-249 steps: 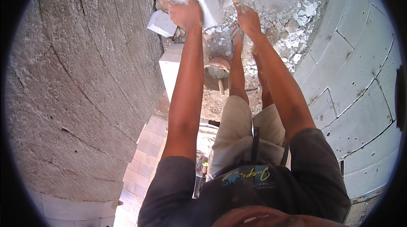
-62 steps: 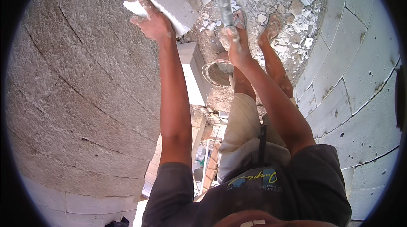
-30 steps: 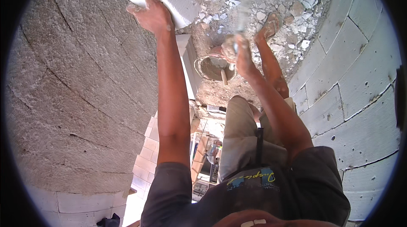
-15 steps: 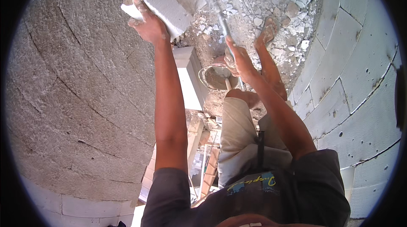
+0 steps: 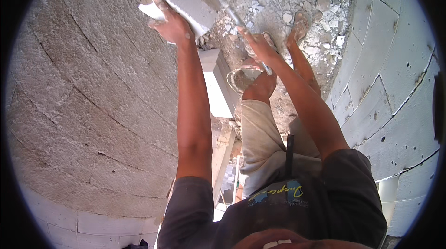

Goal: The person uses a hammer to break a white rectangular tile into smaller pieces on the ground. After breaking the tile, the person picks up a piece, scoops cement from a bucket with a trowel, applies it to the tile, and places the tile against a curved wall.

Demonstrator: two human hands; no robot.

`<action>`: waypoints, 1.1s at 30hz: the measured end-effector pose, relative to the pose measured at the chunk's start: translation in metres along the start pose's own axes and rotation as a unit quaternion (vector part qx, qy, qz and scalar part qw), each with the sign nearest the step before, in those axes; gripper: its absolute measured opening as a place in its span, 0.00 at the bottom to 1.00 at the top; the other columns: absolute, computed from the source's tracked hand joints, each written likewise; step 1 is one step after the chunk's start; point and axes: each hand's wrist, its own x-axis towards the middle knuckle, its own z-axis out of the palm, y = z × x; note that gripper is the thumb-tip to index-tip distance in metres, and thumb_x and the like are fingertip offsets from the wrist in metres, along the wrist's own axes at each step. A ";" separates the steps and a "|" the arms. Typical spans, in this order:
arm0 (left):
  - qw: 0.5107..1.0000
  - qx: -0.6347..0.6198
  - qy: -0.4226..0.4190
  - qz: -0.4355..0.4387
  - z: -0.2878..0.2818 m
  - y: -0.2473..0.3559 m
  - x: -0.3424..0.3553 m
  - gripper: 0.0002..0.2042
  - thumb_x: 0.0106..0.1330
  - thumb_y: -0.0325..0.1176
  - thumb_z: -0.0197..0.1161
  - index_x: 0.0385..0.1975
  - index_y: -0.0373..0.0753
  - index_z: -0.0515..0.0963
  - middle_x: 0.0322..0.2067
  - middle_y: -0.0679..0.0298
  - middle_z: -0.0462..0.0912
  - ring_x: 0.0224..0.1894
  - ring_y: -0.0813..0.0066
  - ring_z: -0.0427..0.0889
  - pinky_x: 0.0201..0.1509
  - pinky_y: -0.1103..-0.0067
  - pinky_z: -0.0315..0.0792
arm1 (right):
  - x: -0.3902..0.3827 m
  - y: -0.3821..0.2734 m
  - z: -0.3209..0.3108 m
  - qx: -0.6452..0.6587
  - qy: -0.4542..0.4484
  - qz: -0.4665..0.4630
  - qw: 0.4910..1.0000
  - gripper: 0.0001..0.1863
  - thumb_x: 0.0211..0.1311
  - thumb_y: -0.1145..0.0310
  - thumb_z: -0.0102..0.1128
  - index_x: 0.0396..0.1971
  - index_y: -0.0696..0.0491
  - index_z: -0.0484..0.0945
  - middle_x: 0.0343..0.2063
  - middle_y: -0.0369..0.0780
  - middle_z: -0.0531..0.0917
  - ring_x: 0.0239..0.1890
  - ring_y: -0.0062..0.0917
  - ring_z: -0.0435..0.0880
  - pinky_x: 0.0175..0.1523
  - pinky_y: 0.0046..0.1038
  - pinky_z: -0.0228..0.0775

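Observation:
My left hand [image 5: 173, 25] grips the near left end of a pale, rough-broken building block [image 5: 193, 9], its fingers bent over the edge. In my right hand [image 5: 260, 48] is a hammer [image 5: 236, 18] with a metal handle, held closed-fisted near the lower end. The hammer's head is smeared by motion and lies over the block's right side; whether it touches the block I cannot tell.
A bucket [image 5: 244, 78] with grey stuff in it stands by my leg, partly hidden. Below the held block is another white block [image 5: 218, 86]. Broken chips [image 5: 332, 21] litter the ground at the far right. Block walls rise at left [image 5: 83, 95] and right [image 5: 399, 91].
My right hand has moved forward and the hammer's head has shifted left toward the block. My left hand keeps its grip on the block. One leg has come forward beside the bucket.

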 end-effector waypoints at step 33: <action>0.897 0.142 -0.418 0.038 0.081 0.179 0.207 0.35 0.77 0.55 0.53 0.73 0.34 0.61 0.73 0.39 0.60 0.77 0.47 0.60 0.80 0.61 0.51 | 0.251 -0.143 0.058 -0.290 0.433 -0.167 0.837 0.58 0.43 0.63 0.78 0.73 0.65 0.55 0.68 0.62 0.66 0.71 0.57 0.64 0.76 0.49 0.55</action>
